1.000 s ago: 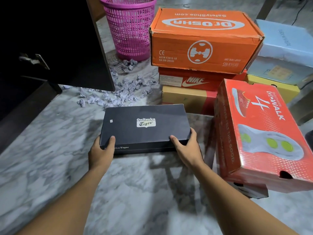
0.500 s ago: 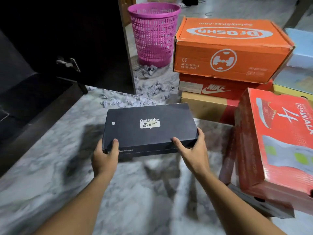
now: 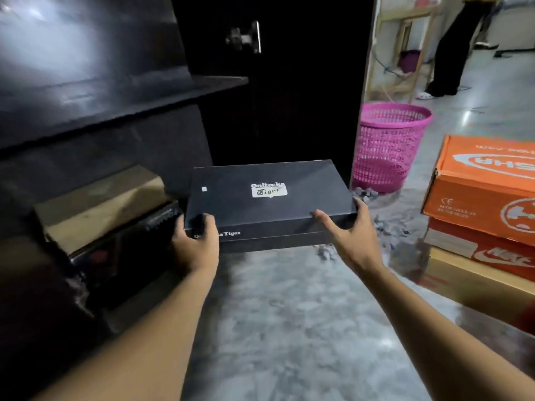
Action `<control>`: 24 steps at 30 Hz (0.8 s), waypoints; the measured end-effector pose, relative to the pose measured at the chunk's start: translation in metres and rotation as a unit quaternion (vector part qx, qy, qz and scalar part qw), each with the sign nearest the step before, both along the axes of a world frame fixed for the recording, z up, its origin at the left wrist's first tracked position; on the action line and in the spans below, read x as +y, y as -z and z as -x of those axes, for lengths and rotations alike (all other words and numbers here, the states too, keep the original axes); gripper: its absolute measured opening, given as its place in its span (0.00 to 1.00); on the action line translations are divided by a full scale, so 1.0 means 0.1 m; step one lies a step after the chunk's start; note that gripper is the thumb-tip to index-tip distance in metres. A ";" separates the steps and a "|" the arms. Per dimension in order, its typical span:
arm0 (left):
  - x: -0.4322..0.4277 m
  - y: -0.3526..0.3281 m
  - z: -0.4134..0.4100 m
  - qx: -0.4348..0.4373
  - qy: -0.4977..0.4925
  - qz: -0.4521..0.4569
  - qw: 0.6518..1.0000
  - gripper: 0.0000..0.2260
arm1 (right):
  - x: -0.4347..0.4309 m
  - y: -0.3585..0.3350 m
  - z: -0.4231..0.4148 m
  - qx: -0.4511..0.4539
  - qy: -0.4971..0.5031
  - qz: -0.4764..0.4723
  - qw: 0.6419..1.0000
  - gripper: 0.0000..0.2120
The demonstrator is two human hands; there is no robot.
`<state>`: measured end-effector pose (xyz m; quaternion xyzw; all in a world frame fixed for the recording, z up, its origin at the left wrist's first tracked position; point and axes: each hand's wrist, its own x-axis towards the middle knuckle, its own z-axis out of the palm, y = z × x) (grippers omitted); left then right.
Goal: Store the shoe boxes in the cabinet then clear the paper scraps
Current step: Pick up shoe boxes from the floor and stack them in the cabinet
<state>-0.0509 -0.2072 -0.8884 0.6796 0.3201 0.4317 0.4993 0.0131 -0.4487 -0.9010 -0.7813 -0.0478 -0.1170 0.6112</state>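
Leftmost, the dark cabinet (image 3: 115, 94) is standing open, with a brown-lidded box (image 3: 107, 209) sitting on its lower level. Just beside it, the left hand (image 3: 197, 244) is gripping the black shoe box (image 3: 269, 204) by its near left corner, and the right hand (image 3: 353, 235) is clasping the near right corner. Both are holding the box level above the floor (image 3: 289, 328). Paper scraps (image 3: 385, 227) are lying near the pink basket (image 3: 388, 146), left of the orange box (image 3: 480, 192).

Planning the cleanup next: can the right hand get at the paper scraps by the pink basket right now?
Probably not yet: the right hand grips the black box together with the left hand, so it is busy. The paper scraps lie uncovered just beyond it.
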 end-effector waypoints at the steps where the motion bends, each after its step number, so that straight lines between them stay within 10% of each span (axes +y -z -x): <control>1: 0.12 -0.13 -0.02 -0.022 -0.022 0.001 1.000 0.25 | 0.15 -0.17 -0.10 -0.009 -0.016 0.007 1.000 0.43; 9: 1.11 -0.70 -0.03 -0.058 -0.182 -0.061 0.980 0.26 | 1.37 -1.13 -0.78 -0.039 -0.144 0.059 0.987 0.40; 24: 2.17 -0.41 -0.16 -0.039 -0.352 -0.029 0.935 0.29 | 3.25 -0.62 -1.44 0.011 -0.320 -0.015 0.947 0.37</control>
